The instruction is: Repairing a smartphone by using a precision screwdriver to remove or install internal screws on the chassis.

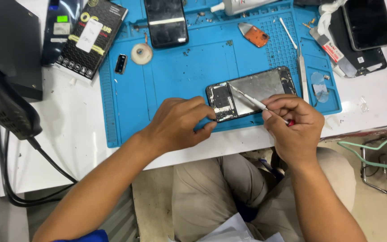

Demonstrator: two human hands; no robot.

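An opened phone [258,87] lies back-up on a blue work mat [175,76], its circuit board and metal shield exposed. My left hand [180,123] rests on the mat with fingertips pressing the phone's lower left corner. My right hand [294,125] grips a thin silver screwdriver [251,99] with a red end; its tip touches the phone's inside near the board.
On the mat lie a black phone [166,22], a tape roll [141,53], an orange pick [255,35], tweezers [302,71] and a small camera part [121,63]. A black box [90,36] sits left. More phones [366,24] lie right. A black cable [32,148] hangs left.
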